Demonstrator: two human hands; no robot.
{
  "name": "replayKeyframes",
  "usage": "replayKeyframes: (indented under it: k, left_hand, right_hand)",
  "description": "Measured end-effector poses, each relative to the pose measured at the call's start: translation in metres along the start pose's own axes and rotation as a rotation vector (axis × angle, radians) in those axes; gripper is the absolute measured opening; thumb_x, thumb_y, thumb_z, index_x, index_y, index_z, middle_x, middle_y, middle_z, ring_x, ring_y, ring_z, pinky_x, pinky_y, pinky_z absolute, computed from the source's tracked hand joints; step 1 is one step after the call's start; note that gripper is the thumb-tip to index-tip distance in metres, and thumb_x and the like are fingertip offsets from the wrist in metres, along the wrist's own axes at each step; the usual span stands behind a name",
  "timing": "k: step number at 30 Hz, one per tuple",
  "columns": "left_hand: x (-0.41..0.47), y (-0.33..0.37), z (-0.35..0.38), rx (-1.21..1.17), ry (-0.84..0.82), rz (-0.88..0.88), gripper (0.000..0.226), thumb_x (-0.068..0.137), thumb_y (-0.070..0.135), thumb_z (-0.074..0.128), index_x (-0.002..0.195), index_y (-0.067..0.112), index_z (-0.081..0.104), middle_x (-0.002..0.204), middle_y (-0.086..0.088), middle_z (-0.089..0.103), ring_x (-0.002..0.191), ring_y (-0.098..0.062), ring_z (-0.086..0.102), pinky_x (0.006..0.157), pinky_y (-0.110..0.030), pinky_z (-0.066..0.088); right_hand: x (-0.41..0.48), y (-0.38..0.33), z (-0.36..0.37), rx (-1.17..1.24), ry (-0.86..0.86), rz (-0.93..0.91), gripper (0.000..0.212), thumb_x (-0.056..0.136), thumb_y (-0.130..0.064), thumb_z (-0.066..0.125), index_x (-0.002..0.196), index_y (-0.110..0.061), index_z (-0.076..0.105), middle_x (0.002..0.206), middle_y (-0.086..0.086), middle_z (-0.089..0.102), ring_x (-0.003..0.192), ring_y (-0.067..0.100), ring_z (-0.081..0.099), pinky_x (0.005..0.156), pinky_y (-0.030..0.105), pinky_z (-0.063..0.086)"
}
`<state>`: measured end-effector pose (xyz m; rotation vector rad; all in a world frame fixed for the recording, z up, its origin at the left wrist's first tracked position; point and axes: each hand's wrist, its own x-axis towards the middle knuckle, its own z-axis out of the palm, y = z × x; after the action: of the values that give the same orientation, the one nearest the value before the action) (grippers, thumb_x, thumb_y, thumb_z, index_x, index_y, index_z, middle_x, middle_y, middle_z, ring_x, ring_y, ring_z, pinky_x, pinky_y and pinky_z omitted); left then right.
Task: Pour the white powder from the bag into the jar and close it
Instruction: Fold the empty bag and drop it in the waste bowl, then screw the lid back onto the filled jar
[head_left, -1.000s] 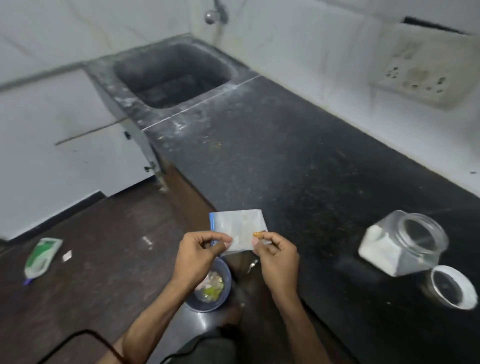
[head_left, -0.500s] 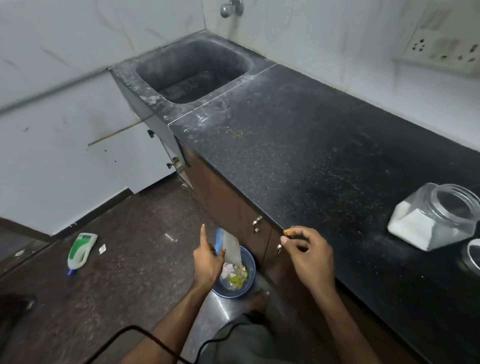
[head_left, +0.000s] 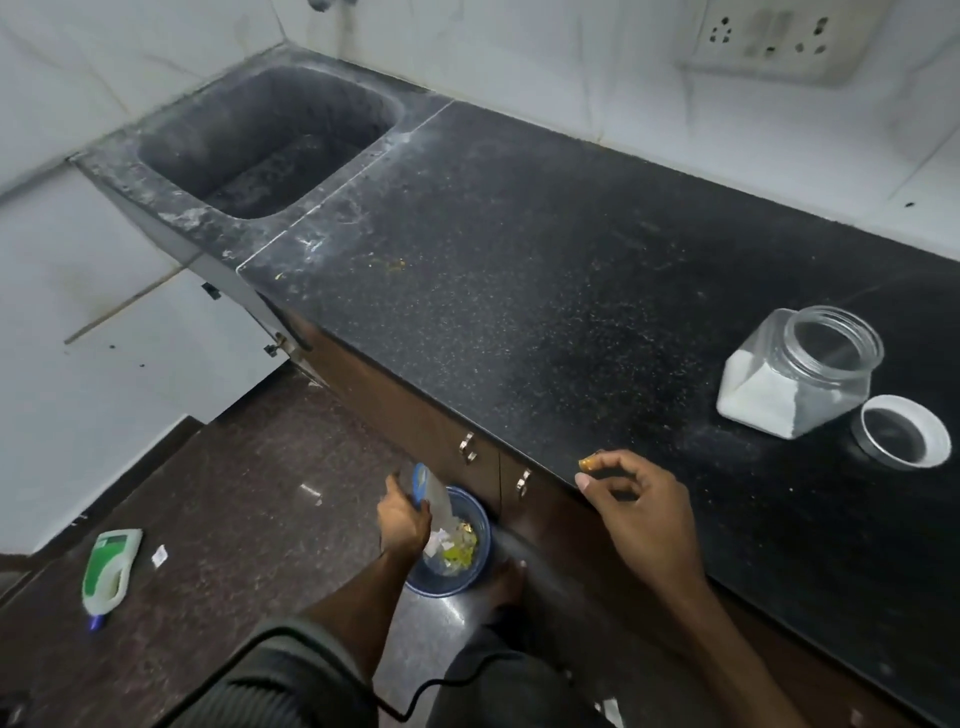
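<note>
Fingers of the left hand (head_left: 402, 519), head view: closed on the limp bag (head_left: 435, 493) by its blue strip, above the blue bin (head_left: 484, 530) on the floor. Right hand (head_left: 639, 512): thumb and forefinger pinch a small orange piece (head_left: 590, 462) at the counter (head_left: 519, 312) edge. Jar (head_left: 800, 374): upright and open on the counter, white powder inside, with the lid (head_left: 901, 439) just beside it. The bag looks thin, light and slippery, best held at its stiffer strip. The jar seems rigid and bottom-heavy: grasp its faceted body, and take the lid by its rim.
</note>
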<state>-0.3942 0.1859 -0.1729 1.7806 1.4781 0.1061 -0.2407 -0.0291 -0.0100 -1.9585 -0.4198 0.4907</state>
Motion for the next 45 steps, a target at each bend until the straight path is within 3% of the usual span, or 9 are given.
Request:
replayKeyframes:
  k: [5,9,19,23,27,32,40,42,45]
  left_hand:
    - [0.010,0.000,0.011,0.012,-0.158,-0.077,0.109,0.083,0.013,0.080,0.159,0.010,0.002,0.148,-0.028,0.046,0.133,-0.042,0.050,0.104,-0.041,0.044]
    - [0.019,0.000,0.014,-0.041,-0.136,-0.104,0.101,0.084,0.014,0.079,0.159,0.013,0.011,0.156,-0.021,0.039,0.140,-0.039,0.043,0.112,-0.043,0.038]
    - [0.016,0.080,-0.038,-0.430,0.690,0.277,0.048,0.091,0.007,0.066,0.135,-0.001,0.048,0.126,-0.028,0.049,0.117,-0.034,0.051,0.103,-0.036,0.039]
    - [0.005,0.158,-0.057,-0.586,0.787,0.550,0.041,0.093,0.011,0.067,0.128,-0.003,0.051,0.114,-0.021,0.049,0.109,-0.032,0.050,0.097,-0.030,0.039]
    - [-0.009,0.244,-0.052,-0.663,0.611,0.824,0.039,0.090,0.005,0.070,0.125,-0.002,0.052,0.117,-0.009,0.047,0.109,-0.025,0.049,0.094,-0.034,0.041]
    - [-0.043,0.341,-0.011,-0.737,0.097,1.052,0.037,0.089,0.018,0.070,0.121,0.023,0.054,0.117,0.002,0.056,0.105,-0.011,0.058,0.083,-0.028,0.048]
    - [-0.092,0.387,0.092,-0.312,-0.665,1.275,0.086,0.067,0.056,0.081,0.140,0.040,0.039,0.140,0.013,0.045,0.130,0.000,0.046,0.106,-0.018,0.041]
    - [-0.096,0.380,0.110,-0.253,-0.711,1.260,0.094,0.060,0.057,0.085,0.136,0.055,0.031,0.139,0.024,0.043,0.130,0.007,0.043,0.105,-0.015,0.038]
    - [-0.094,0.371,0.129,-0.274,-0.660,1.240,0.091,0.053,0.057,0.088,0.127,0.061,0.035,0.132,0.028,0.052,0.123,0.007,0.048,0.101,-0.013,0.040]
  right_hand:
    - [0.000,0.006,-0.003,-0.005,0.019,0.012,0.008,0.083,-0.013,0.079,0.085,-0.020,0.075,0.081,-0.011,0.075,0.070,0.000,0.069,0.059,0.011,0.051]
    - [0.002,0.007,-0.005,0.007,0.023,0.021,0.008,0.084,-0.015,0.079,0.084,-0.022,0.074,0.079,-0.013,0.075,0.072,0.002,0.070,0.062,0.017,0.055]
    - [0.016,-0.007,-0.017,0.060,0.111,-0.019,0.010,0.084,-0.011,0.078,0.086,-0.021,0.075,0.082,-0.010,0.076,0.075,0.002,0.070,0.070,0.018,0.056]
    - [0.029,-0.023,-0.027,0.111,0.149,-0.051,0.011,0.085,-0.008,0.077,0.090,-0.017,0.074,0.085,-0.008,0.075,0.078,0.004,0.070,0.072,0.016,0.055]
    - [0.051,-0.043,-0.045,0.136,0.212,-0.086,0.012,0.086,-0.008,0.076,0.096,-0.015,0.073,0.089,-0.008,0.074,0.079,0.007,0.070,0.071,0.017,0.055]
    - [0.087,-0.061,-0.084,0.133,0.383,-0.144,0.020,0.085,-0.012,0.078,0.091,-0.029,0.070,0.090,-0.013,0.073,0.066,-0.001,0.065,0.061,0.011,0.050]
    - [0.115,-0.021,-0.194,-0.048,1.045,-0.057,0.017,0.084,-0.007,0.076,0.089,-0.023,0.072,0.097,0.002,0.076,0.073,-0.002,0.068,0.071,0.015,0.054]
    - [0.116,0.008,-0.215,-0.271,0.926,0.140,0.034,0.080,-0.015,0.081,0.112,-0.012,0.071,0.121,0.012,0.070,0.106,0.020,0.068,0.097,0.034,0.051]
    - [0.118,0.045,-0.227,-0.565,0.537,0.433,0.095,0.073,-0.048,0.082,0.152,-0.018,0.039,0.159,0.015,0.033,0.145,0.034,0.033,0.113,0.046,0.035]
